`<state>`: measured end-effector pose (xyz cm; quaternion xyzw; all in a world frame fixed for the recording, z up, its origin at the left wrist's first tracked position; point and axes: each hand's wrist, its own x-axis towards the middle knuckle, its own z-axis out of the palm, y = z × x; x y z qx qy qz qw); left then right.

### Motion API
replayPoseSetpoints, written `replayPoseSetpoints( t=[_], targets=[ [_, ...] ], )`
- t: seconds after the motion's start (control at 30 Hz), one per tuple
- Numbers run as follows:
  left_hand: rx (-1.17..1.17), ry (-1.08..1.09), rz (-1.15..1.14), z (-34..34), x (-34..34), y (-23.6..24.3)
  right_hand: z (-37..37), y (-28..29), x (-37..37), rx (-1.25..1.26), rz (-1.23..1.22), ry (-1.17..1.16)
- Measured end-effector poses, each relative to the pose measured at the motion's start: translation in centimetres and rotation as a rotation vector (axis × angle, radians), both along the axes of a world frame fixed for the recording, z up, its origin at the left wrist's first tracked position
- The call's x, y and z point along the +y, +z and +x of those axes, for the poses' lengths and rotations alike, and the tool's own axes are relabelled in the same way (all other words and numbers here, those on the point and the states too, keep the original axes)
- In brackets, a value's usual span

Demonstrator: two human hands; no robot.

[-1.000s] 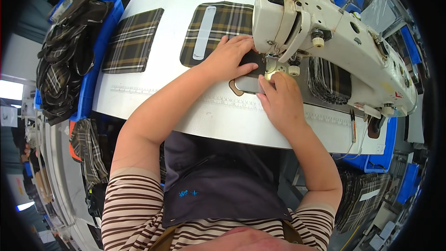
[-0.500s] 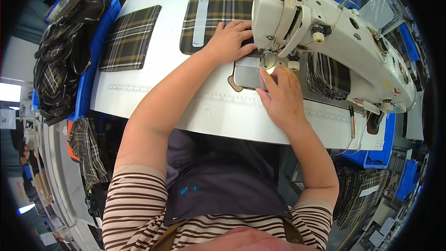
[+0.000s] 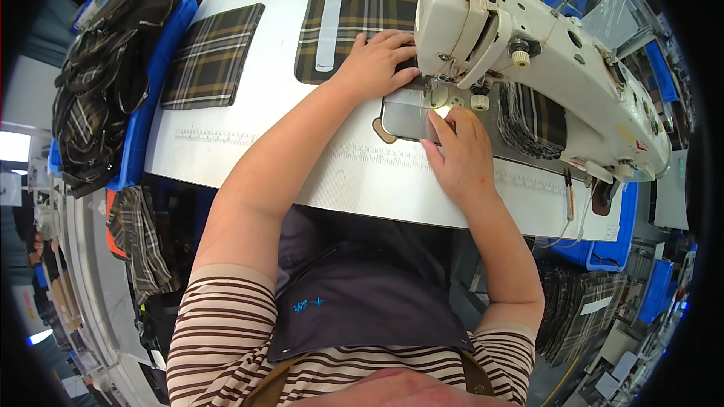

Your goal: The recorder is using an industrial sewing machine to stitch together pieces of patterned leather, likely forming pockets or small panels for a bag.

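Note:
My left hand [image 3: 383, 64] lies flat, fingers spread, on the right part of a brown, black and white plaid fabric piece [image 3: 308, 41]. A pale strip [image 3: 329, 32] with rounded ends runs along that piece's left side. The piece's right edge passes behind the head of a white sewing machine [image 3: 445, 26]. Just below the needle area, my right hand [image 3: 464, 152] rests at the shiny metal plate [image 3: 403, 115], thumb and index finger apart. Its other fingers curl near the lit spot under the presser foot, and no held item shows between them.
Another plaid piece [image 3: 213, 56] lies left on the white table. A blue bin [image 3: 162, 53] of dark fabric parts stands beyond it. Stacked plaid pieces [image 3: 532, 122] sit under the machine arm. Small orange-handled snips [image 3: 569, 196] lie near the front right edge.
The whole view has shifted slightly. Both hands keep nearly the same places, the left on the plaid piece and the right by the metal plate.

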<state>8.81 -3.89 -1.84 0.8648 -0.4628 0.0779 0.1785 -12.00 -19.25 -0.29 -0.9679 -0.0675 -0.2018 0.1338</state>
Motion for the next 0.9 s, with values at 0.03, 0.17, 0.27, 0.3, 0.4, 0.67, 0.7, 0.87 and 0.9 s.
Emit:
replayPoseSetpoints(
  t=[0.03,0.17,0.27,0.3,0.4,0.67,0.7,0.87,0.9],
  targets=[
    [0.000,0.001,-0.004,-0.1,0.0,0.0,0.0,-0.1,0.0,-0.013,-0.006,-0.005],
    [0.025,0.004,-0.011,-0.1,0.1,-0.3,-0.2,-0.1,0.1,0.007,0.000,-0.026],
    [0.052,0.030,-0.069,0.1,0.1,-0.5,-0.2,-0.1,0.1,-0.026,-0.007,-0.026],
    [0.083,0.046,-0.098,0.2,0.0,-0.5,-0.3,-0.1,0.0,-0.028,-0.014,-0.026],
    [0.126,0.299,-0.181,1.2,0.1,-0.6,-0.4,-0.3,-0.2,-0.021,0.003,-0.041],
    [0.055,0.525,0.037,2.5,1.7,-1.7,-2.2,0.7,1.5,-0.131,-0.131,0.005],
    [0.065,0.535,0.068,2.6,2.4,-2.1,-2.7,0.7,2.6,-0.141,-0.125,0.018],
    [0.075,0.472,0.162,-0.7,6.9,-1.1,-10.1,-1.0,8.3,-0.199,0.324,0.300],
    [0.069,0.466,0.167,-2.3,8.4,-0.8,-11.2,-1.8,9.0,-0.149,0.465,0.327]
  ],
)
